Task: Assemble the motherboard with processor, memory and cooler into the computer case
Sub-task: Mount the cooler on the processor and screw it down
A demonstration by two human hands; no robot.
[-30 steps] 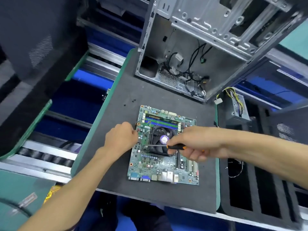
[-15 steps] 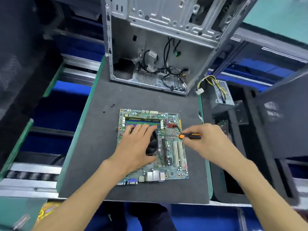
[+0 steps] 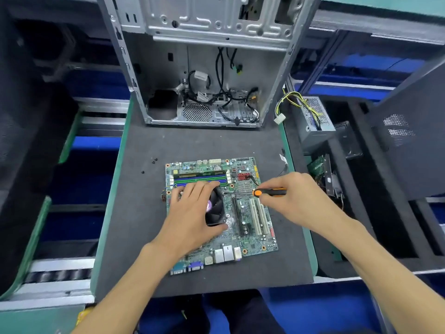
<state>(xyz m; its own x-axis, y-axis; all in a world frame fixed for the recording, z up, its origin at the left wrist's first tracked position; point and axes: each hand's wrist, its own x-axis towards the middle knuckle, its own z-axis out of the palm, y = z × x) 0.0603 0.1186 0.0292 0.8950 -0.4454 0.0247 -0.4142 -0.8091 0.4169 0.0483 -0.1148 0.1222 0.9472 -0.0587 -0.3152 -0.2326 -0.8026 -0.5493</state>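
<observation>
Switched screw corners since a second ago: screwdriver (image 3: 262,192) off the cooler's left side, tip now seated on the screw at the cooler fan's (image 3: 216,208) top-right corner. Shaft nearly horizontal, handle out to the right of the fan. Means cooler fastening is mid-sequence, likely one of the later screws; board not ready for the case yet.

Left hand (image 3: 192,213) changed from a fist at the fan's left edge to flat, fingers spread straight, pressing down on the fan, thumb along its lower edge. Holding nothing, just steadying.

Right hand (image 3: 292,201) curled around the orange-black handle, right of the fan, above the expansion slots.

Motherboard (image 3: 252,239) flat on the grey table mat, directly under both hands. Memory sticks (image 3: 199,177) seated just beyond the left fingertips. Processor hidden under the cooler, cannot confirm.

Computer case (image 3: 204,68) standing open beyond the motherboard, well apart, loose cables inside. Small black screws (image 3: 154,161) on the mat off the board's far-left corner.
</observation>
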